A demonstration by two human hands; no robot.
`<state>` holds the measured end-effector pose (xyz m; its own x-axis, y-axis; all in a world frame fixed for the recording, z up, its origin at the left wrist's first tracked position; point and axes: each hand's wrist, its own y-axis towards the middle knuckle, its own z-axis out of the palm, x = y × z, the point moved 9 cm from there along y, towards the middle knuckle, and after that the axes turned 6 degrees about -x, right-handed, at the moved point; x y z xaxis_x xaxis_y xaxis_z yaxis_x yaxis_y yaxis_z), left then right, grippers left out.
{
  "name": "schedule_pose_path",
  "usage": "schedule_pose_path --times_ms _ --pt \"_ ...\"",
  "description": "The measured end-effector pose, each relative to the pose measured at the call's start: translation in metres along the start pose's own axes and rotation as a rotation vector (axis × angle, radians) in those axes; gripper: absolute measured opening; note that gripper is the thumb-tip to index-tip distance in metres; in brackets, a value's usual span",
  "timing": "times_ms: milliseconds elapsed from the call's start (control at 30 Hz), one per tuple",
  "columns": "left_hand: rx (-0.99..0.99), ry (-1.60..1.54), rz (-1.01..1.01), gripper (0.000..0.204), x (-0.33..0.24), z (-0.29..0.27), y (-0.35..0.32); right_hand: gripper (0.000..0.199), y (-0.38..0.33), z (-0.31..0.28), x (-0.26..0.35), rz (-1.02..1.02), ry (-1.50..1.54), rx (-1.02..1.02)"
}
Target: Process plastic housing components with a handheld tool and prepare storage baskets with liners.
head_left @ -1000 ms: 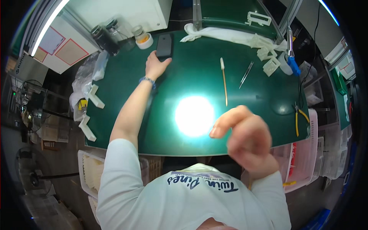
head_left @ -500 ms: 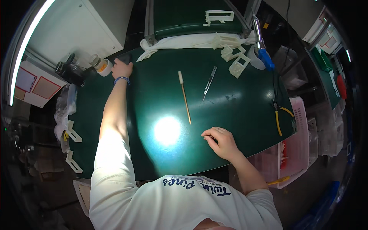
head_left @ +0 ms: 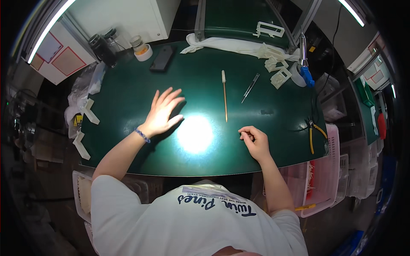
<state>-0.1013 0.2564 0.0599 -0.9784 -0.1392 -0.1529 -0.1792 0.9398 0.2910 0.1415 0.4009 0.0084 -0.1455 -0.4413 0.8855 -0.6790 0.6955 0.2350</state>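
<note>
My table (head_left: pixel 124 113) is a dark green top under lamps, with a bright glare patch (head_left: pixel 194 134) between my two hands. In this head view, dark lettering (head_left: pixel 215 205) runs across my white shirt (head_left: pixel 171 230), below my fingers; the red-edged sheets (head_left: pixel 68 61) far beyond my left fingertips are too small to read. Ahead of those fingertips, well clear of them, lies the dark slab (head_left: pixel 162 59), with an orange-filled jar (head_left: pixel 139 48) just left of it. The white-tipped stick (head_left: pixel 226 102) lies ahead and left of my right fingers, the tweezers (head_left: pixel 250 88) straight ahead, the yellow-handled pliers (head_left: pixel 311 143) off to their right. Farther ahead are pale plastic frames (head_left: pixel 280 78) and a blue-handled tool (head_left: pixel 306 77).

My left hand (head_left: pixel 160 117), a beaded bracelet (head_left: pixel 142 135) at its wrist, is spread wide, holding nothing. My right hand (head_left: pixel 257 146) curls inward near the table's near edge; I cannot tell whether it holds anything.
</note>
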Motion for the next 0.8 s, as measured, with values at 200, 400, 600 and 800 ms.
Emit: schedule_pose_path --times_ms 200,400,600,800 --pt "0.129 -0.031 -0.088 0.054 0.003 -0.013 -0.116 0.008 0.002 0.007 0.01 -0.055 -0.075 0.009" --pt "0.135 -0.096 -0.1 0.053 -0.001 -0.019 -0.114 0.007 -0.001 0.007 0.022 -0.085 -0.159 -0.02" --pt "0.166 -0.095 -0.118 0.052 0.005 -0.02 -0.11 0.008 0.003 0.011 0.038 -0.212 -0.257 0.012" --pt "0.13 -0.112 -0.137 0.054 0.006 -0.032 -0.108 0.009 0.009 0.019 0.057 -0.297 -0.366 0.016"
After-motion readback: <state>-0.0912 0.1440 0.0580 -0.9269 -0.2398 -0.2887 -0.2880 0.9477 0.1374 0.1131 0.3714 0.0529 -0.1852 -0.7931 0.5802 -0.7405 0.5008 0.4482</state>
